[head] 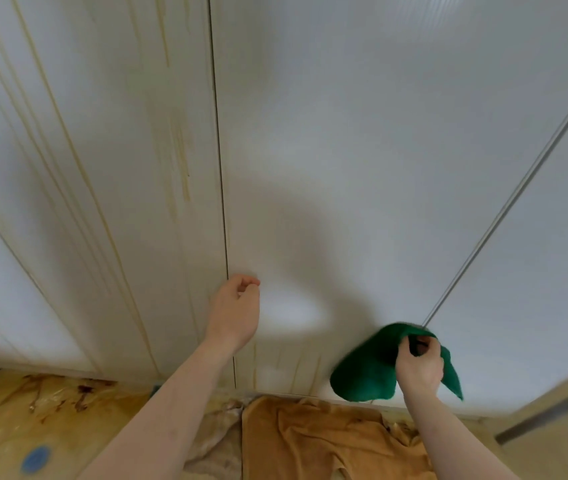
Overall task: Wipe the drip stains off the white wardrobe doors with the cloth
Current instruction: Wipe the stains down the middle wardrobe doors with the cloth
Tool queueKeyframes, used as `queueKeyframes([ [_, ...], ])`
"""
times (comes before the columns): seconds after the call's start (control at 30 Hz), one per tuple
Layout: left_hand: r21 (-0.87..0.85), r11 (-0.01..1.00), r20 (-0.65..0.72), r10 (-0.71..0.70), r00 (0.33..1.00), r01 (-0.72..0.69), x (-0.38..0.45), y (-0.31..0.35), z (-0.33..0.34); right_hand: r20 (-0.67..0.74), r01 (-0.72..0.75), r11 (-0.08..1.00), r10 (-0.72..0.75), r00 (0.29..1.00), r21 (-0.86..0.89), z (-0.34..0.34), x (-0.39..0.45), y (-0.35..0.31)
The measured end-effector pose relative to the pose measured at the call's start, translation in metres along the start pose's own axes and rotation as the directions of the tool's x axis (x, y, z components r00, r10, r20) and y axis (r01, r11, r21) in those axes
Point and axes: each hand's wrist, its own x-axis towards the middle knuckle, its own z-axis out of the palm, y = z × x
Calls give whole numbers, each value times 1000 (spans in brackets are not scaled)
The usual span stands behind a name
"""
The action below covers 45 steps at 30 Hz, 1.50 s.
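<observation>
White wardrobe doors [362, 140] fill the view. Yellow-brown drip stains [182, 161] run down the left door, and shorter streaks [296, 365] mark the bottom of the middle door. My right hand [419, 363] grips a green cloth [362, 372] low on the middle door, close to a metal strip [504, 216] between the doors. My left hand [237, 308] is held up at the seam [222, 188] between the left and middle doors, fingers loosely curled, holding nothing.
An orange-brown towel [317, 441] lies on the floor below the doors over a paler cloth [216, 434]. Stained plastic sheeting [50, 400] covers the floor at left, with a blue round spot [35, 459]. A beige unit [552, 420] stands at lower right.
</observation>
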Motion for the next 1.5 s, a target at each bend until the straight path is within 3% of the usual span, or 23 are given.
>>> queueKeyframes([
  [0.2,6,1000,-32,12,999,-12,8,-5,-17,87,-339,923,328,941,181,49,-22,-5],
  [0.43,20,1000,-63,-12,998,13,16,-16,-36,269,-575,767,511,816,285,127,-60,-10],
  [0.63,-14,1000,-73,5,997,-6,21,-18,-39,509,-707,635,517,688,311,184,-120,-34],
  [0.77,-33,999,-66,5,998,-7,22,-18,-33,657,-728,669,484,578,148,211,-148,-48],
  [0.9,-29,1000,-41,9,999,-11,24,-17,-27,733,-733,669,436,522,125,219,-159,-54],
  [1.0,-42,999,-38,17,999,-19,22,-13,-20,728,-752,647,455,513,126,212,-144,-52],
  [1.17,-42,999,-38,27,999,-29,17,-7,-12,646,-779,593,516,563,206,181,-105,-35],
  [1.27,-54,998,-18,33,999,-34,14,-3,-9,537,-776,547,572,620,313,147,-72,-22],
  [1.5,-72,996,-32,53,998,-55,8,2,2,248,-674,600,639,728,432,60,0,-6],
])
